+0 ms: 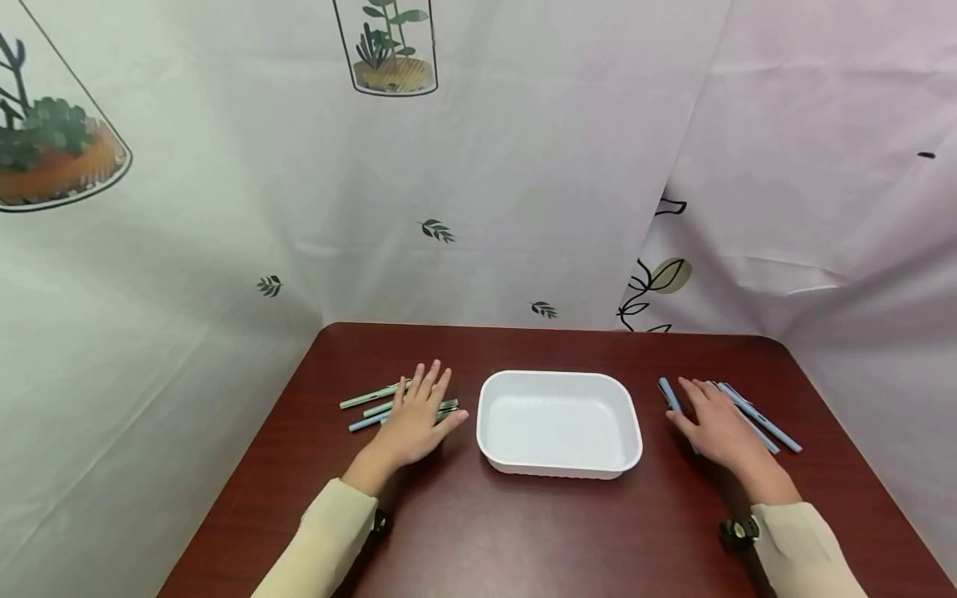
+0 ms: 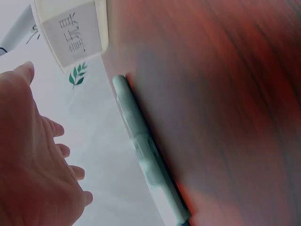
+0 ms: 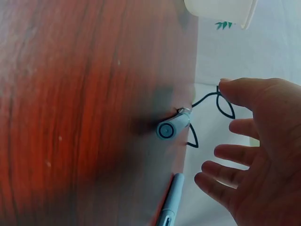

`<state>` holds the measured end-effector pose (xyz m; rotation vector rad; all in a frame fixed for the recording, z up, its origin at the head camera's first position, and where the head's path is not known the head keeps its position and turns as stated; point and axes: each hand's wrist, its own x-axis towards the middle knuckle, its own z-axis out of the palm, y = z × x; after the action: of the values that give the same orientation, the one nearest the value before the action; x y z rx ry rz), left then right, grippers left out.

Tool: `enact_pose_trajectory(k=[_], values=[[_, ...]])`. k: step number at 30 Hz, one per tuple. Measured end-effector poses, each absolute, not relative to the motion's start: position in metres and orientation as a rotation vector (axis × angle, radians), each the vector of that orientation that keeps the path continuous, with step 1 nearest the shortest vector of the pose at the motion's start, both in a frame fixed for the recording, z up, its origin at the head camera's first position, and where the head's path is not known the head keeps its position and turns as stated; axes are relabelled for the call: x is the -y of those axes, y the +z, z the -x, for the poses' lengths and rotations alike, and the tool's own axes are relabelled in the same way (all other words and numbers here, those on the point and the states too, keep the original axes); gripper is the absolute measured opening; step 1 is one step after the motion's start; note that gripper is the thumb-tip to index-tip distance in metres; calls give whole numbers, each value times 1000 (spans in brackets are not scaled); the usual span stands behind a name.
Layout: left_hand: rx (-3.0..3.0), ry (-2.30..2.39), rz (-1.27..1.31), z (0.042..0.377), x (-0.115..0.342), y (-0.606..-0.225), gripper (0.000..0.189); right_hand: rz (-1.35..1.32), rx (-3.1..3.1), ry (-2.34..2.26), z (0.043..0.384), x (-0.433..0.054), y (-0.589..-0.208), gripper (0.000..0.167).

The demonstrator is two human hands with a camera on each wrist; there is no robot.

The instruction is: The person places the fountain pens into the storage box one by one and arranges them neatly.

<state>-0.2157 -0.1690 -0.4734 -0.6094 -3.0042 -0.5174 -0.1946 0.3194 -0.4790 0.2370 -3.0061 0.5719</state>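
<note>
My left hand [image 1: 414, 425], fingers spread, hovers over a loose group of pens at the left. Among them are green pens [image 1: 366, 399] and a blue pen [image 1: 368, 422], partly hidden under the hand. A green pen [image 2: 148, 155] lies on the table beside that hand in the left wrist view. On the right, my right hand [image 1: 719, 428] reaches over several light blue pens [image 1: 770, 428] with its fingers extended. One blue pen [image 3: 173, 126] points its end at the right wrist camera. Between the hands stands a white plastic tray [image 1: 561, 469] with nothing in it.
The dark red wooden table [image 1: 553, 531] has rounded far corners. A white curtain [image 1: 523, 183] with plant prints hangs right behind its far edge and along both sides. A dark wrist strap with a device [image 1: 738, 531] sits at the right sleeve.
</note>
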Motion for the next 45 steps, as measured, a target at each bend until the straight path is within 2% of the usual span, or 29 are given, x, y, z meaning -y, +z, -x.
enact_pose_trajectory(k=[12, 25, 45], values=[[2991, -482, 688, 209, 147, -479, 85, -230, 3039, 578, 198, -317, -486, 71], [3012, -372, 757, 206, 129, -481, 88, -99, 3133, 596, 204, -313, -487, 73], [3043, -399, 789, 199, 105, -476, 87, -16, 3248, 607, 222, -317, -486, 57]])
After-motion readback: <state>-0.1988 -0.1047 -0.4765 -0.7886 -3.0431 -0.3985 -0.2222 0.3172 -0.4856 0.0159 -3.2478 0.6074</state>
